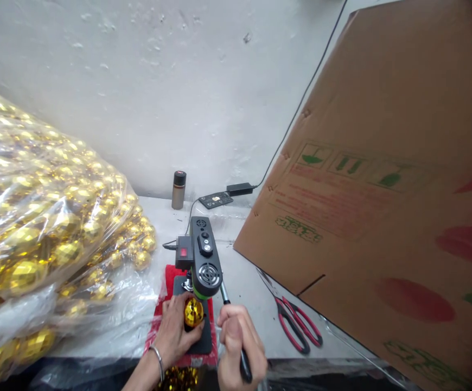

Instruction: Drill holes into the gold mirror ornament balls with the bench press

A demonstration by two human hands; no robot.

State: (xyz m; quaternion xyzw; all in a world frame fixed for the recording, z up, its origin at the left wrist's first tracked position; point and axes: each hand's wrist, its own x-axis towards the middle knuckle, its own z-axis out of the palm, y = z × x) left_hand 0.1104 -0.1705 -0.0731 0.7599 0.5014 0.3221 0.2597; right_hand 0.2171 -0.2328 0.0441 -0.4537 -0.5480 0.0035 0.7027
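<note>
My left hand (pixel 174 326), with a metal bangle at its wrist, grips a small gold faceted ball (pixel 193 311) between thumb and fingers. The ball sits over the dark base plate (pixel 200 345) of a small black bench machine (pixel 205 252), just below the machine's overhanging head. My right hand (pixel 241 345) is wrapped round the black-gripped lever handle (pixel 245 368) on the machine's right side. From this angle, the contact between the ball and the machine's head is hidden. Under the base plate lies a red cloth or wrapper (pixel 170 276).
Clear plastic bags of gold balls (pixel 65 217) bulge at left. Red-handled scissors (pixel 297 320) lie right of the machine, beside a large tilted cardboard box (pixel 366 206). Behind stand a small bottle (pixel 178 190), a dark flat pad (pixel 215 200) and a power adapter (pixel 239 188).
</note>
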